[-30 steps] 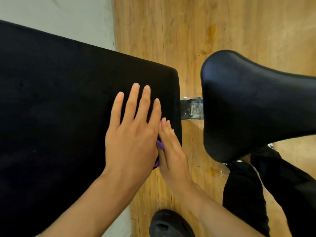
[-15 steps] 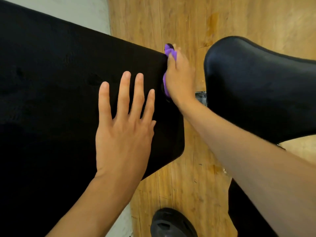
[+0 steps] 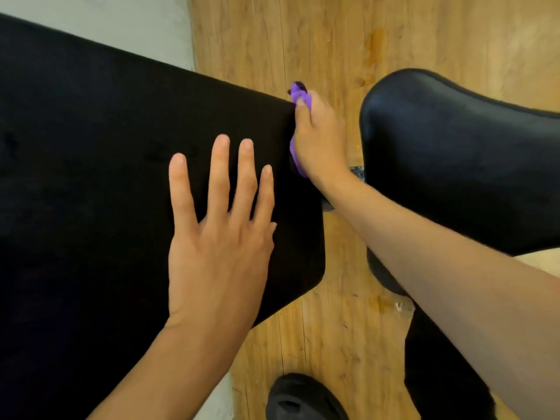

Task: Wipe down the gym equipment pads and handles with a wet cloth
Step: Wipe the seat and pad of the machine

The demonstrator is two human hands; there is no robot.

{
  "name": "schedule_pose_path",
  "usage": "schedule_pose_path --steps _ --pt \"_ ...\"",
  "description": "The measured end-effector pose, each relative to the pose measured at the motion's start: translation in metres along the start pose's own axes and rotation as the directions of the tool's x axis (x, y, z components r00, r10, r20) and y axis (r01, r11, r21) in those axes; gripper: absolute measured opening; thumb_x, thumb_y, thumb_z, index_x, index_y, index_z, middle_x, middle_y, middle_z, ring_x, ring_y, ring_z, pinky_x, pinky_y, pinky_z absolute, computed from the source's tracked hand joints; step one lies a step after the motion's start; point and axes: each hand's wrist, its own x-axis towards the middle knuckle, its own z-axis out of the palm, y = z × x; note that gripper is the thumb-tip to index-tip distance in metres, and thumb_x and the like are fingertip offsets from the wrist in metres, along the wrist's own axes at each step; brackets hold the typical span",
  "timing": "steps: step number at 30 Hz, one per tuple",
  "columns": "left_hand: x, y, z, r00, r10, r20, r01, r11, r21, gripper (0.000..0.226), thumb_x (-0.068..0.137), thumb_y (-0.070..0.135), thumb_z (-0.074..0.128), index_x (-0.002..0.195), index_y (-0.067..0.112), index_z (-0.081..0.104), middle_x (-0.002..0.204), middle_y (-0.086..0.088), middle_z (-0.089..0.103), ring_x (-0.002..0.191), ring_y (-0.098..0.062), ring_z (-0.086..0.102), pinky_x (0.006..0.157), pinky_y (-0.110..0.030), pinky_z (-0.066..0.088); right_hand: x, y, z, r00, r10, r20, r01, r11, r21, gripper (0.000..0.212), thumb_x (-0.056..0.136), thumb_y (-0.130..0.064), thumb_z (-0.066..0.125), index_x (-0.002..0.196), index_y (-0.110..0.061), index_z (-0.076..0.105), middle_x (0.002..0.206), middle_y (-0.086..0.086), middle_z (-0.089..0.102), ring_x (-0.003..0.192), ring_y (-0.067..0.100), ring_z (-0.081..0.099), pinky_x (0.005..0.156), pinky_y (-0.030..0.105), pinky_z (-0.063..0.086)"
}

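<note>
On my feed the cloth [image 3: 300, 93] is purple and bunched. One twisted tuft sticks out past the fingertips at the far right corner of the flat pad [image 3: 106, 147], and a second strip shows below the heel of the right hand [image 3: 318, 144], along the pad's right edge. I cannot tell from here whether it is wet. The right hand's fingers are curled round the cloth, holding it against that edge.

The left hand [image 3: 218, 253] lies palm down on the pad's top near the same edge, fingers straight and slightly spread, grasping nothing. The pad is matte black with rounded corners.

A glossy black seat [image 3: 454, 147] sits just right of the right hand, with a bit of metal bracket [image 3: 357, 170] in the gap between the two. Wooden floor [image 3: 333, 40] lies below, and a black shoe [image 3: 303, 398] shows at the bottom.
</note>
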Motion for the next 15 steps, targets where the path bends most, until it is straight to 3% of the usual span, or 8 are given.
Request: schedule_pose_path --steps 1,4,7,9,11,12,14,15 --pt "0.000 0.000 0.000 1.000 0.002 0.006 -0.002 1.000 0.006 0.073 0.107 0.046 0.011 0.162 0.008 -0.018 0.166 -0.028 -0.024 0.154 -0.050 -0.021 0.116 -0.074 -0.013 -0.006 0.004 0.001 1.000 -0.001 0.020 0.001 1.000 0.026 0.037 0.108 -0.031 0.033 0.126 -0.015 0.061 0.119 -0.005 0.065 0.109 0.005 0.059 0.096 0.028 0.046" --pt "-0.001 0.002 0.001 1.000 0.014 0.012 -0.014 1.000 0.000 0.073 0.107 0.045 0.010 0.161 0.007 -0.021 0.165 -0.029 -0.027 0.153 -0.050 -0.023 0.116 -0.074 -0.013 -0.091 0.029 -0.006 0.998 -0.005 0.069 -0.008 0.983 0.181 0.048 0.111 -0.018 0.039 0.158 -0.020 0.033 0.159 -0.005 0.042 0.137 0.004 0.048 0.101 0.015 0.046" --pt "-0.001 0.001 0.000 1.000 0.015 0.024 -0.015 1.000 0.010 0.073 0.107 0.045 0.010 0.160 0.007 -0.024 0.163 -0.030 -0.031 0.152 -0.051 -0.026 0.115 -0.074 -0.014 -0.184 0.048 -0.013 0.989 0.043 0.142 -0.060 0.991 0.116 0.051 0.109 -0.007 0.042 0.157 -0.024 0.034 0.146 -0.013 0.058 0.116 0.020 0.066 0.072 0.021 0.058" --pt "-0.001 0.001 -0.001 1.000 0.013 0.003 -0.013 1.000 0.016 0.074 0.107 0.045 0.012 0.160 0.007 -0.023 0.163 -0.030 -0.030 0.152 -0.051 -0.026 0.115 -0.074 -0.014 -0.161 0.041 -0.012 0.991 0.010 0.133 -0.026 0.992 0.125 0.055 0.109 -0.007 0.042 0.159 -0.025 0.029 0.158 -0.009 0.044 0.135 0.030 0.053 0.103 0.032 0.053" --pt "0.001 0.004 -0.001 1.000 0.008 -0.021 -0.008 1.000 0.002 0.073 0.108 0.046 0.014 0.162 0.009 -0.018 0.166 -0.029 -0.026 0.153 -0.050 -0.024 0.115 -0.074 -0.013 -0.091 0.035 -0.006 0.994 -0.033 0.102 0.022 0.994 0.111 0.051 0.110 -0.015 0.038 0.160 -0.015 0.028 0.167 0.000 0.029 0.151 0.013 0.030 0.122 0.019 0.024" --pt "0.002 0.005 -0.002 1.000 0.013 -0.019 -0.013 1.000 -0.002 0.073 0.108 0.046 0.015 0.163 0.010 -0.016 0.167 -0.028 -0.023 0.153 -0.050 -0.022 0.115 -0.075 -0.011 -0.053 0.024 -0.005 0.999 0.001 0.040 -0.006 0.993 0.117 0.047 0.110 -0.021 0.036 0.156 -0.011 0.038 0.161 0.004 0.039 0.147 0.007 0.035 0.120 0.016 0.024" --pt "0.003 0.005 -0.003 1.000 0.013 0.002 -0.013 1.000 0.021 0.073 0.108 0.047 0.016 0.163 0.010 -0.014 0.167 -0.027 -0.021 0.154 -0.050 -0.020 0.115 -0.074 -0.011 -0.014 0.015 -0.002 0.999 0.025 -0.041 -0.020 0.992 0.123 0.042 0.106 -0.030 0.035 0.135 -0.009 0.058 0.130 0.001 0.063 0.118 -0.003 0.055 0.106 0.026 0.042" --pt "0.003 0.006 -0.001 1.000 0.012 0.000 -0.012 0.999 0.032 0.073 0.108 0.047 0.016 0.163 0.010 -0.014 0.167 -0.028 -0.021 0.154 -0.050 -0.020 0.114 -0.074 -0.011 -0.021 0.020 0.000 0.999 0.039 -0.034 -0.034 0.990 0.133 0.040 0.107 -0.030 0.036 0.132 -0.009 0.059 0.124 -0.001 0.062 0.109 -0.005 0.057 0.100 0.030 0.046"
